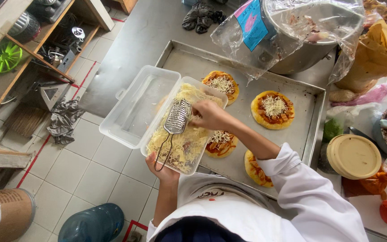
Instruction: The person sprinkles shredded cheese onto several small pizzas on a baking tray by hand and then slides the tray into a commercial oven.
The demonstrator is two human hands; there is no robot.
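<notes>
Head view: cheese going onto small pizzas

Left hand (163, 169) grips under the clear cheese box (185, 130), wire grater (175, 120) inside; right hand (208, 114) pinches shreds just above. Best small pinches, spread evenly over the pizza (221, 144) below.

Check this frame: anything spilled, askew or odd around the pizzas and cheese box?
A crumpled grey rag lies on the tiled floor. The clear plastic wrap over the metal pot hangs loose. No cheese spill shows on the tray.

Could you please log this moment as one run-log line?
left hand: holds cheese box | right hand: reaching into shredded cheese | grater: in box | mini pizzas: on tray
</notes>
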